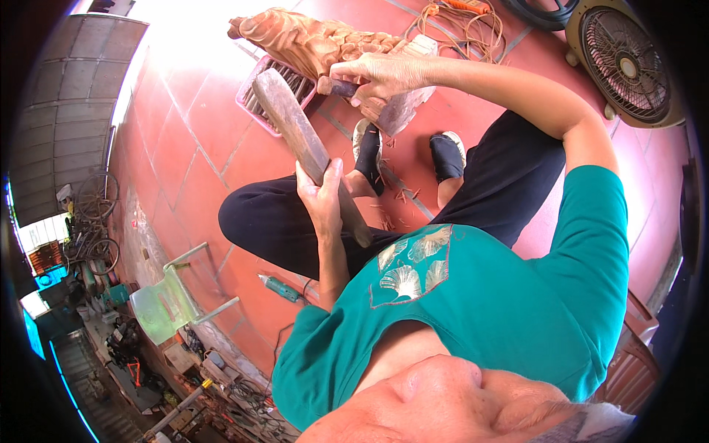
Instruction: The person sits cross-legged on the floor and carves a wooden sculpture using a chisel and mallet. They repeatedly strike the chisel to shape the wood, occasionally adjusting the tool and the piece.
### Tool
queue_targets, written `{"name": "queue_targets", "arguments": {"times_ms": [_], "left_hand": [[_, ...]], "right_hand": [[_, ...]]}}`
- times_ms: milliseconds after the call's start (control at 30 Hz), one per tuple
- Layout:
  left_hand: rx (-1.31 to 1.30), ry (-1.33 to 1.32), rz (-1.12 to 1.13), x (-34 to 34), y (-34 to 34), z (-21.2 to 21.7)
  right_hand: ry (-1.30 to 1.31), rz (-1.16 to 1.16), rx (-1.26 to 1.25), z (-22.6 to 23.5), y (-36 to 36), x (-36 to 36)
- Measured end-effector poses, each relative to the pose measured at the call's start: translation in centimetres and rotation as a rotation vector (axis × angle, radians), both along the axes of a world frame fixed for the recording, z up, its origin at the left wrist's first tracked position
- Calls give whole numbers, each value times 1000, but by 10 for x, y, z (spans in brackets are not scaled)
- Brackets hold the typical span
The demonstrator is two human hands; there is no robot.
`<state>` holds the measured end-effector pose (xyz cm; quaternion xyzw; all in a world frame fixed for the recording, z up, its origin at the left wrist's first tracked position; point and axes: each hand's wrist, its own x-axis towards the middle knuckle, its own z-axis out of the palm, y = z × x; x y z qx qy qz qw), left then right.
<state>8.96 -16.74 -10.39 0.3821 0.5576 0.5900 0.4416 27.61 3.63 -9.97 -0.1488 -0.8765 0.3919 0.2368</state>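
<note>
My left hand (322, 198) is closed round a long, worn wooden club (295, 122), its broad end slanting up and to the left. Higher up, my right hand (377, 74) grips a chisel (336, 86) by its dark handle, with the pale wooden butt sticking out toward the club. The hand covers the chisel's blade end. Club and chisel butt are apart. Beneath and behind the right hand lies a carved wooden piece (310, 40) with deep wavy relief. A rough, uncarved wood part (400, 111) shows below that hand; whether it joins the carving I cannot tell.
A pink basket (247, 100) of several long tools stands beside the carving. Wood chips (405, 193) lie between my feet on red tiles. Orange cord (473, 37) and a fan (628, 66) are at upper right. A teal power tool (279, 286) and green chair (164, 306) sit left.
</note>
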Motion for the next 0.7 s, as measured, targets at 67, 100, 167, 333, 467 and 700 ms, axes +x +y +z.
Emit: {"name": "queue_targets", "arguments": {"times_ms": [67,100,167,333,467,700], "left_hand": [[1,2,-13,0,0,-1],[1,4,-19,0,-1,-2],[7,50,-49,0,-2,-2],[31,66,-69,1,-2,-2],[53,46,-82,1,-3,0],[258,124,56,5,-9,10]], "right_hand": [[-10,3,18,3,-2,1],[-45,6,13,5,-2,2],[-92,10,-26,8,-2,5],[-58,25,-56,-5,4,2],[10,31,3,-17,6,1],[-82,44,-21,-9,2,1]]}}
